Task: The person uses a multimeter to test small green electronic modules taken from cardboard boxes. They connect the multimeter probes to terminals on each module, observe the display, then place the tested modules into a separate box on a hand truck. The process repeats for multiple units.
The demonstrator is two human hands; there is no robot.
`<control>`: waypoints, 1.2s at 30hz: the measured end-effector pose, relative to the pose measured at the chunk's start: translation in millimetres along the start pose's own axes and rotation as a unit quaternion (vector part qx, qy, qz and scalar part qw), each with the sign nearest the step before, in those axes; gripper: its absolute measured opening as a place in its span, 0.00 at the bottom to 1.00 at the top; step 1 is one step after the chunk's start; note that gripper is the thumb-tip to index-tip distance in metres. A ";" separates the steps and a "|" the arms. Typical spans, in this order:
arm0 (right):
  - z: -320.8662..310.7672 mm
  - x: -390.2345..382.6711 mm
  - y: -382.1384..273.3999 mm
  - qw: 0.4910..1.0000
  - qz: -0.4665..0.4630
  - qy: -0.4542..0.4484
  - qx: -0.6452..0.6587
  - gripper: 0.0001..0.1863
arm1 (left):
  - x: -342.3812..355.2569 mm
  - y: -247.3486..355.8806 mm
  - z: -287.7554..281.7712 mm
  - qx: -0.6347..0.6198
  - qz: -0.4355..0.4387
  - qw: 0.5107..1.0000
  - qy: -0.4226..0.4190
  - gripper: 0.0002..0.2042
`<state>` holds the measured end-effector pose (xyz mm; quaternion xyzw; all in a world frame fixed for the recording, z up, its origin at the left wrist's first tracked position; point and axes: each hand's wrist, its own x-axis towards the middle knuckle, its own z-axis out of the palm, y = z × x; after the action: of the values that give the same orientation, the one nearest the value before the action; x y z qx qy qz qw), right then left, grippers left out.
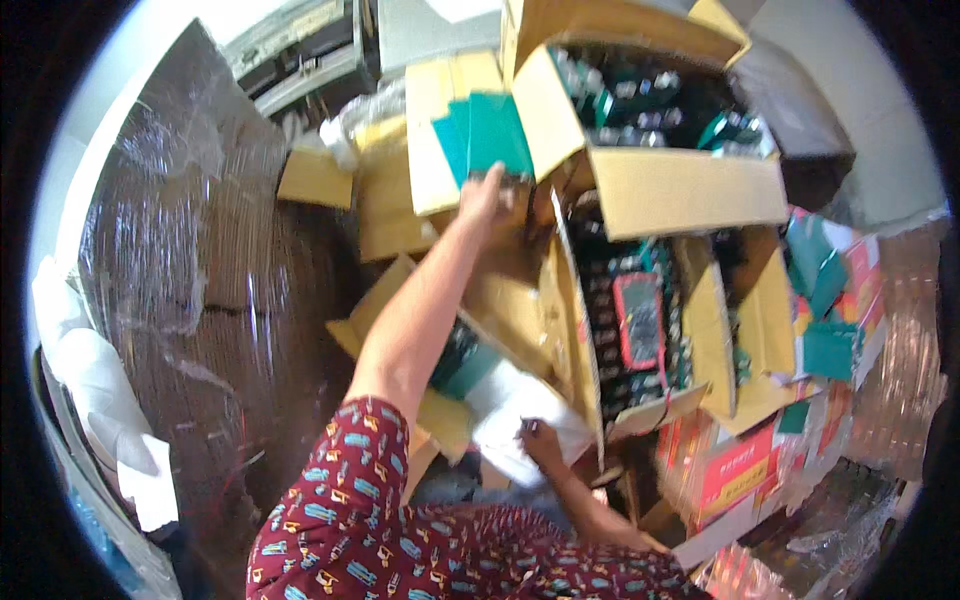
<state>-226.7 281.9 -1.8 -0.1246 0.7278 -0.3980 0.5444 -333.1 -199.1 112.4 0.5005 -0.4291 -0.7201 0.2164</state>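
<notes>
Three flat green packets lie fanned on a cardboard box top ahead of me. My left hand reaches to their near edge, fingers closed there with the thumb over the front packet; a dark item beside the fingers is unclear. Lower down, my right hand is in shadow over a white sheet or bag. Its fingers are closed around a small dark thing too blurred to name. Beside the white sheet, a green piece shows inside an open carton.
A red-framed handheld device rests on dark bottle-like items in an open box. Behind it stands another open box of similar items. Stacked flattened cardboard fills the left. More green packets lie on a colourful carton at right.
</notes>
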 end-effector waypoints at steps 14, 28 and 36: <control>37.0 44.8 -47.6 0.990 -0.073 0.008 -0.123 0.43 | -81.1 -227.3 -175.1 0.056 -0.132 0.943 0.302 0.35; -3.6 -39.3 36.1 0.993 -0.066 0.088 0.051 0.20 | -111.3 -262.3 -190.8 -0.090 -0.204 0.959 0.175 0.24; -24.7 -90.7 -20.4 0.985 -0.126 0.047 0.112 0.16 | -276.4 -154.6 -199.6 0.151 -0.047 0.987 0.014 0.22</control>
<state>-219.7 335.4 77.9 -0.1352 0.6819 -0.5477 0.4656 -21.9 8.8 105.2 0.5573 -0.5057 -0.6494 0.1098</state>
